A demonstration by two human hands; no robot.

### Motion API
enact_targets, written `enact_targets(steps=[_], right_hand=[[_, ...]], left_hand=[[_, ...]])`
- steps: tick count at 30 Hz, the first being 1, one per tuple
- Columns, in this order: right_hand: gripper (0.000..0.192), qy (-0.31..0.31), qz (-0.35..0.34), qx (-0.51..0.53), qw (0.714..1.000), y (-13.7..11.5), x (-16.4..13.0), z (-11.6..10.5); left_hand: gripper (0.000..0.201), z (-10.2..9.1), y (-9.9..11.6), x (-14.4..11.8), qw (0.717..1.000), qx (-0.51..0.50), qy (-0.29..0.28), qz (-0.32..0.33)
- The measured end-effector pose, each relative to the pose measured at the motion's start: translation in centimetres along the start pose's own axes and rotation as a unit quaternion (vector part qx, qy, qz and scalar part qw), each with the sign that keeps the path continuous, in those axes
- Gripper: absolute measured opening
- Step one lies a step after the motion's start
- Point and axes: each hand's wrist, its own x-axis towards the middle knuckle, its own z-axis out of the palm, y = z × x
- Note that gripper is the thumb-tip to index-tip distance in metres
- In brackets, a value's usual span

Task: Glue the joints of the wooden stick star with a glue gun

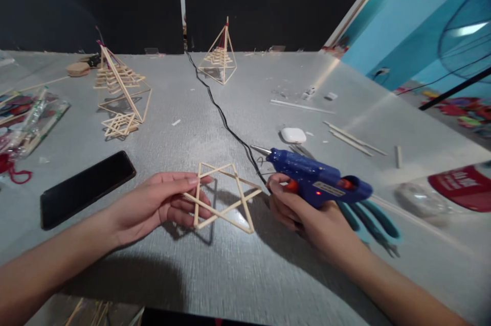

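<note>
Head view looked down on a grey counter (238, 275) where a person worked with both bare hands. The left hand (153, 206) lay palm-up and low, its fingers (192, 181) half curled, with the thumb pinching the left corner of a star-shaped frame of wooden sticks (222, 198); the other fingers were loosely spread beneath it. The frame was tilted a little off the counter, its far side pointing toward the right hand (303, 213). That hand was closed around the grip of a blue glue gun (318, 180), one finger near the orange trigger. The gun's long axis ran from lower right to upper left, and its metal nozzle (261, 150) pointed up and left, just beyond the frame's right tip and not touching it. So the frame sat between the two hands, held by the left and just beside the right.

A black cord (218, 106) ran from the gun's area back across the counter to the dark wall. Beneath the right wrist lay teal-handled pliers (368, 216). A black phone (86, 188) lay flat to the left of the left hand. Farther back stood two stick pyramids, one at the left (120, 88) and one near the middle (222, 55). A small white case (293, 135) and several loose sticks (353, 139) lay to the right of the cord.
</note>
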Motion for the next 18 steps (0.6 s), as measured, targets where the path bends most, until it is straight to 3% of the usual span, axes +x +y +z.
enact_targets(steps=[6, 11, 15, 18], right_hand=[[0.035, -0.042, -0.024, 0.041, 0.998, 0.37, -0.09, -0.29], [0.036, -0.034, -0.021, 0.032, 0.999, 0.06, -0.30, -0.15], [0.038, -0.054, -0.019, 0.039, 0.998, -0.18, -0.29, -0.09], [0.038, -0.037, -0.006, 0.039, 0.999, -0.13, -0.30, 0.03]], left_hand=[[0.029, -0.55, -0.18, -0.05, 1.000, -0.018, -0.001, -0.011], [0.031, -0.61, -0.33, -0.14, 1.000, -0.013, -0.017, -0.009], [0.032, -0.53, -0.27, -0.22, 1.000, 0.007, -0.006, -0.006], [0.037, -0.41, -0.42, -0.28, 0.999, 0.035, 0.005, 0.016]])
